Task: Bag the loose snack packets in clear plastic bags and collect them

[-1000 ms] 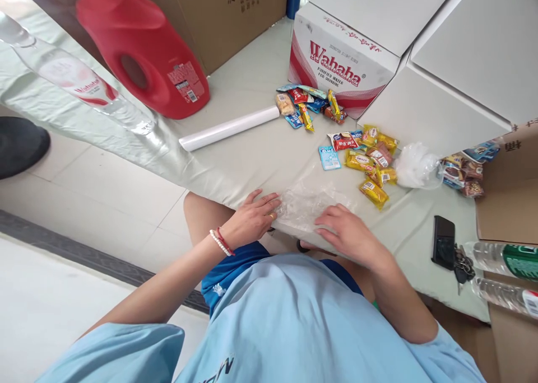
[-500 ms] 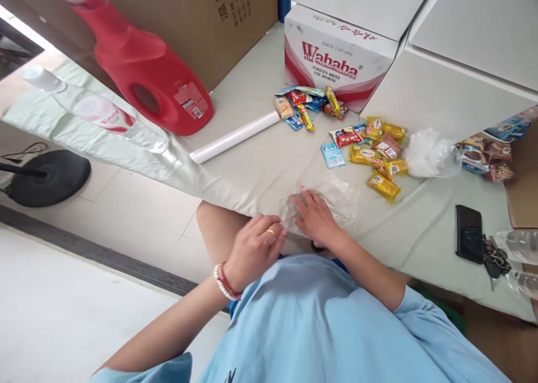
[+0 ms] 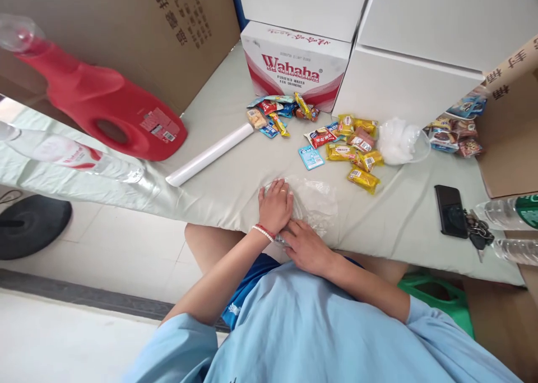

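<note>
A crinkled, see-through plastic bag [image 3: 321, 195] lies at the table's near edge, under both my hands. My left hand [image 3: 275, 206], with a red and white bracelet at the wrist, rests flat on its left part, fingers stretched forward. Just behind and to the right, my right hand [image 3: 309, 247] lies palm down with its fingers extended, their tips close to the left wrist. A curved clear rim shows beside the left hand; what it belongs to is partly covered.
Beyond the bag are yellow-wrapped snacks [image 3: 363, 180], a blue packet [image 3: 311, 157] and a white roll [image 3: 210, 154]. A clear bowl [image 3: 422, 146] with white plastic stands right of them. A red jug [image 3: 105, 103] and water bottle [image 3: 79, 154] are left; a phone [image 3: 451, 210] with keys is right.
My left hand has moved forward from the table edge and flattened on the bag. My right hand has drawn back toward the edge. The view has shifted.
</note>
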Motion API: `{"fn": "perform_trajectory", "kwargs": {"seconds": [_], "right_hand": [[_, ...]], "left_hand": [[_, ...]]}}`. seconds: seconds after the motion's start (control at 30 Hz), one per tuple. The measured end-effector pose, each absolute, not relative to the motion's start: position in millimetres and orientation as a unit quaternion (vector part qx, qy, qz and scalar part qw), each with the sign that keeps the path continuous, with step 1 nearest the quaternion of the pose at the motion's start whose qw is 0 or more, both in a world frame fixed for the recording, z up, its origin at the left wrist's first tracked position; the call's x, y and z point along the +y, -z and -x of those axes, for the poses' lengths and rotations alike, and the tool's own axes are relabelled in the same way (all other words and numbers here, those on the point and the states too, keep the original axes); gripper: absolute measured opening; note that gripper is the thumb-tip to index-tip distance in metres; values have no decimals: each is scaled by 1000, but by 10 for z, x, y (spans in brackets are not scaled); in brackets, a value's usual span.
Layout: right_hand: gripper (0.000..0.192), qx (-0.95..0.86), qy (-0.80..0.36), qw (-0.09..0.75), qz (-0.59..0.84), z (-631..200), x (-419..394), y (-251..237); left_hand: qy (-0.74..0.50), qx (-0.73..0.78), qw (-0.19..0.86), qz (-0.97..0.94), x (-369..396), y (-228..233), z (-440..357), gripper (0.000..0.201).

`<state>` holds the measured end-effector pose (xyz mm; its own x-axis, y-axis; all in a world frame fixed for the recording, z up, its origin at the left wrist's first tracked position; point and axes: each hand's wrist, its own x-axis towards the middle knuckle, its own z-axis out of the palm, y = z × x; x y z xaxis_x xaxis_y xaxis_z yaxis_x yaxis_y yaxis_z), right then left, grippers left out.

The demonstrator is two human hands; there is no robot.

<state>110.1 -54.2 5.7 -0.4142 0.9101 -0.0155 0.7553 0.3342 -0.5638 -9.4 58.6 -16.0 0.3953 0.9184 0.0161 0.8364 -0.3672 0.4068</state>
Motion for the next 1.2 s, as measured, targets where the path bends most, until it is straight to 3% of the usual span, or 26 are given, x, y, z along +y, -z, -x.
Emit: {"fn": "perform_trajectory", "kwargs": {"seconds": [0.13,0.23,0.33,0.47,0.73,0.87,1.03,1.2], "right_hand": [[34,-702,-200,274,626,-1733,-278,-250],[37,-621,-135,257,728,-2115,239,-241],[28,-610,-243,199,727,-2197,729,-115],[12,-597,-373,204,680,-2124,1092,-20],[18,-565,-455,230,649,-2414,1225,-185],[18,-580,-362,266,679,-2574,1238,-230],[29,-632,-56,313,707,-2315,1045,-417],[50,-818,-95,187,536,-1626,388,-184]], "left_hand": [[-120,497,120,-851,467,278,186,54],[-123,491,108,-856,450,329,192,56],[-113,489,102,-859,458,329,192,58],[-93,480,94,-867,453,301,223,60],[-101,469,99,-872,429,278,321,57],[-93,483,87,-867,442,281,455,59],[-88,483,82,-868,437,288,523,68],[-103,491,82,-861,521,295,531,67]]}}
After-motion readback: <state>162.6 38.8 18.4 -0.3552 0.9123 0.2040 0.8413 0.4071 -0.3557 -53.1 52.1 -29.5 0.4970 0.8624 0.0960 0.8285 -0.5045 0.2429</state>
